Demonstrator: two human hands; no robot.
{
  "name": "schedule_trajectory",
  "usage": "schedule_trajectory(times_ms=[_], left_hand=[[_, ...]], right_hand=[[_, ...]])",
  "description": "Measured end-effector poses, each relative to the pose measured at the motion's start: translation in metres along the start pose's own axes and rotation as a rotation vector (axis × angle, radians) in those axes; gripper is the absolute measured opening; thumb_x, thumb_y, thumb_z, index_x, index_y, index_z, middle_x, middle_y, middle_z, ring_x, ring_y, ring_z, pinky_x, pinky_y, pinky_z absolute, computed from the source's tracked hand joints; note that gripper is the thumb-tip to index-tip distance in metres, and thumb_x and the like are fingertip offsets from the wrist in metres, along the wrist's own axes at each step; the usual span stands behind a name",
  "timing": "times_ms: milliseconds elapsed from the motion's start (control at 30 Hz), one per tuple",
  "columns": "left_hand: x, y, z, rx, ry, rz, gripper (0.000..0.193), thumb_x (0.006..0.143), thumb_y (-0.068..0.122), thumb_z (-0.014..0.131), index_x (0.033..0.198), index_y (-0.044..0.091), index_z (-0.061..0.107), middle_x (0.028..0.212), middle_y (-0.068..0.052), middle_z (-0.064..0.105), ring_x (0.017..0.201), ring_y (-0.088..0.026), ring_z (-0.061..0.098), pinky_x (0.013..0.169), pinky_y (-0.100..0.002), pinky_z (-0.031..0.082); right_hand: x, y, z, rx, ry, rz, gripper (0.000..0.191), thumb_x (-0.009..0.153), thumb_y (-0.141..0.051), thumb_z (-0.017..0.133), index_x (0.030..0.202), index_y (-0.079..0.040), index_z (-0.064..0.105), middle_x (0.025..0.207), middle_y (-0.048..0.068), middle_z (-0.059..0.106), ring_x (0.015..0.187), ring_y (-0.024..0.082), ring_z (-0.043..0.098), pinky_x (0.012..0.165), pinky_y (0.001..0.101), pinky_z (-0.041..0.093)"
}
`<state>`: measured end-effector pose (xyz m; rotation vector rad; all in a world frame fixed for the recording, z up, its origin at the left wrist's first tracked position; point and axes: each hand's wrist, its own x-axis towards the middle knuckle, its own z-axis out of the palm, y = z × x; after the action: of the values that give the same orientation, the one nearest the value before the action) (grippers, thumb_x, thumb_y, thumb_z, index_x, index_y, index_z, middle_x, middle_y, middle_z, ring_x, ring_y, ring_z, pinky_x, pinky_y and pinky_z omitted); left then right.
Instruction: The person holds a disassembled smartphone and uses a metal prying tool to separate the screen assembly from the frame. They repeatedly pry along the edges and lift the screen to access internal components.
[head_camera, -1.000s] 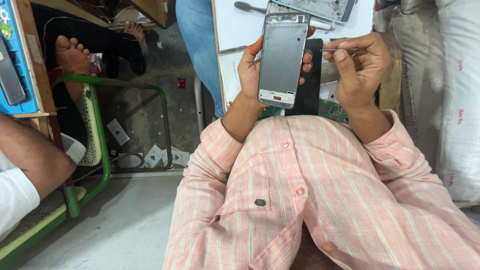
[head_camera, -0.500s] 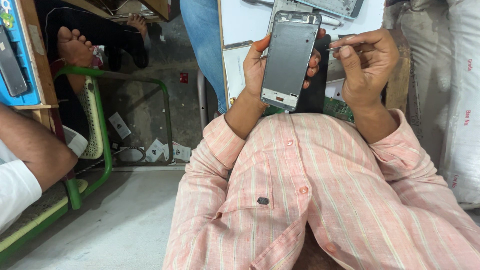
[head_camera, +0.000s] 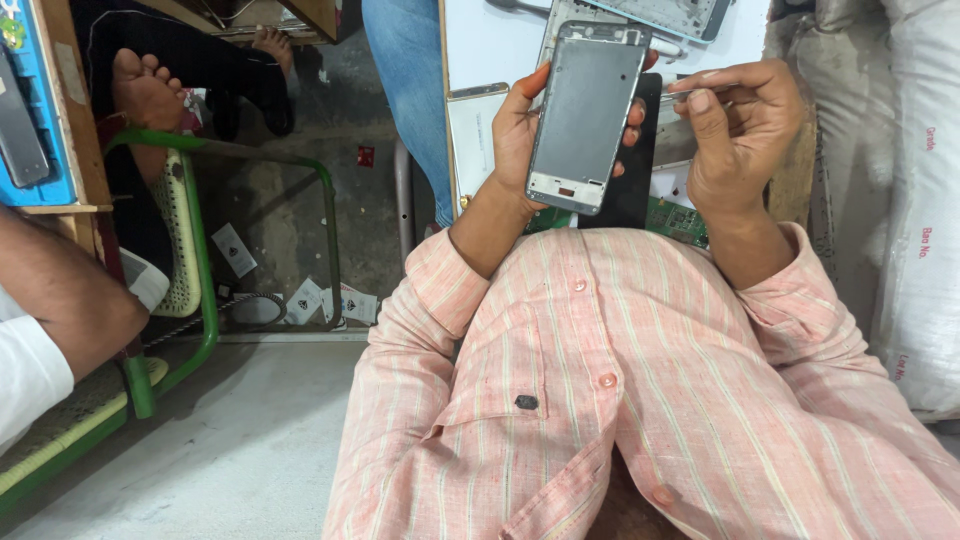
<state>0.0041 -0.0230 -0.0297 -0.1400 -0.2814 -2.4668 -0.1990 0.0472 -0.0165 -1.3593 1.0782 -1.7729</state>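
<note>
Phone frame, held above lap at table edge
Left hand (head_camera: 520, 135) grips grey phone frame (head_camera: 585, 115); right hand (head_camera: 740, 135) pinches thin tool (head_camera: 705, 88) beside it. White table (head_camera: 490, 45) crowded: circuit board (head_camera: 680, 220), black panel (head_camera: 632, 190) beneath.

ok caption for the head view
Left hand holds a grey metal phone frame; right hand pinches a thin metal tool.

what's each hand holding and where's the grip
The left hand grips the grey phone frame by its long side edges, thumb left, fingertips right. The right hand pinches a thin metal tool near its end.
</note>
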Motion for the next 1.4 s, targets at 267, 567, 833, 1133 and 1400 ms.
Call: schedule_trajectory(times_ms=[267, 567, 833, 1133, 1400], left_hand=[[-0.001, 0.002, -0.011, -0.089, -0.008, -0.043, 0.072, 0.111, 0.054, 0.031, 0.148, -0.007, 0.044, 0.124, -0.035, 0.059, 0.109, -0.038, 0.070, 0.079, -0.051, 0.066], [-0.001, 0.002, -0.020, -0.155, -0.057, -0.092, 0.071, 0.110, 0.052, 0.030, 0.151, -0.006, 0.041, 0.123, -0.036, 0.056, 0.109, -0.041, 0.070, 0.079, -0.054, 0.066], [0.000, 0.004, -0.013, -0.091, -0.001, -0.110, 0.071, 0.109, 0.053, 0.030, 0.148, -0.004, 0.043, 0.123, -0.036, 0.058, 0.108, -0.040, 0.071, 0.077, -0.053, 0.066], [0.002, -0.004, -0.015, 0.124, 0.214, -0.008, 0.055, 0.112, 0.044, 0.039, 0.135, -0.003, 0.059, 0.117, -0.021, 0.070, 0.100, -0.026, 0.073, 0.086, -0.038, 0.064], [0.000, -0.004, -0.013, 0.095, 0.232, 0.014, 0.050, 0.112, 0.042, 0.044, 0.125, -0.002, 0.064, 0.114, -0.016, 0.071, 0.100, -0.021, 0.073, 0.089, -0.033, 0.061]], right_hand=[[0.000, 0.001, 0.001, 0.021, 0.012, 0.014, 0.019, 0.114, -0.006, 0.073, 0.119, 0.001, 0.055, 0.105, 0.018, 0.073, 0.091, 0.015, 0.073, 0.084, 0.0242, 0.060], [-0.002, 0.007, -0.001, 0.043, 0.007, -0.005, 0.020, 0.115, -0.004, 0.073, 0.120, 0.001, 0.055, 0.106, 0.019, 0.074, 0.090, 0.015, 0.071, 0.084, 0.0235, 0.057], [0.001, -0.016, 0.007, -0.135, 0.108, -0.009, 0.019, 0.114, -0.007, 0.071, 0.120, 0.001, 0.055, 0.106, 0.018, 0.074, 0.085, 0.013, 0.068, 0.079, 0.0224, 0.055], [0.008, -0.078, 0.045, -0.435, -0.396, -0.481, 0.013, 0.095, 0.000, 0.080, 0.097, -0.005, 0.069, 0.098, 0.008, 0.075, 0.090, 0.022, 0.070, 0.077, 0.0318, 0.053], [0.007, -0.070, 0.066, -0.453, -0.575, -0.360, 0.016, 0.088, -0.004, 0.085, 0.096, -0.008, 0.072, 0.094, 0.005, 0.074, 0.091, 0.022, 0.070, 0.078, 0.0333, 0.052]])
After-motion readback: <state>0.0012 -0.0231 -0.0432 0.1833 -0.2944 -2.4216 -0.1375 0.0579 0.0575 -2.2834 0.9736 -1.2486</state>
